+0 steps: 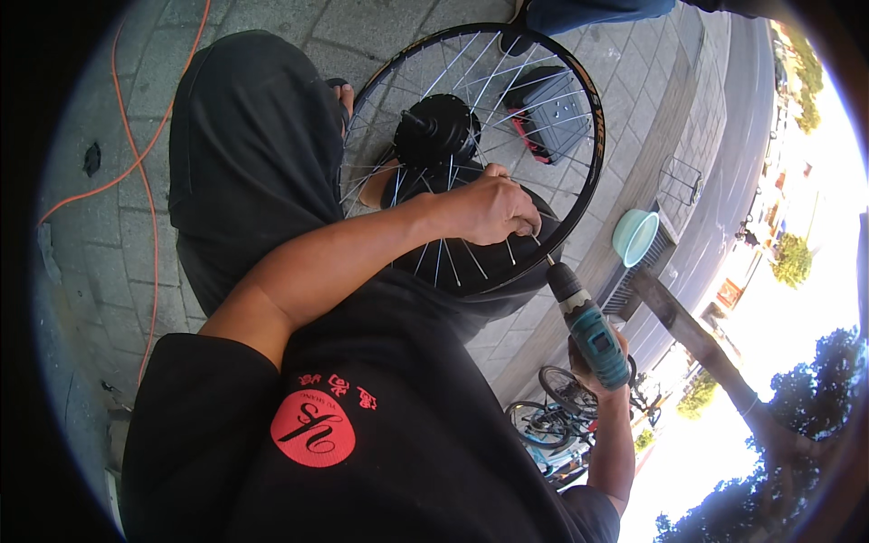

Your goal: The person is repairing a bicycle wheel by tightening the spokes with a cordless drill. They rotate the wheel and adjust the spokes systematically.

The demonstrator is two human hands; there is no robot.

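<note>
A dark case with red trim [543, 113] lies on the grey paving [109, 235] behind the wheel [593, 136]. The black-rimmed wheel with a hub motor [436, 131] rests over the person's lap. Left hand [489, 206] pinches a spoke at the rim; right hand [593, 357] is clamped on a teal drill [588, 326] whose bit meets the rim. An orange cable [145, 181] and a teal bowl [634, 235] are nearby.

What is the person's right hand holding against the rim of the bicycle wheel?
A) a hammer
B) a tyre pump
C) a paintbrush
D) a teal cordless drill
D: the right hand grips a teal cordless drill whose bit points up at the black rim of the wheel, close to where the left hand pinches among the spokes.
</note>
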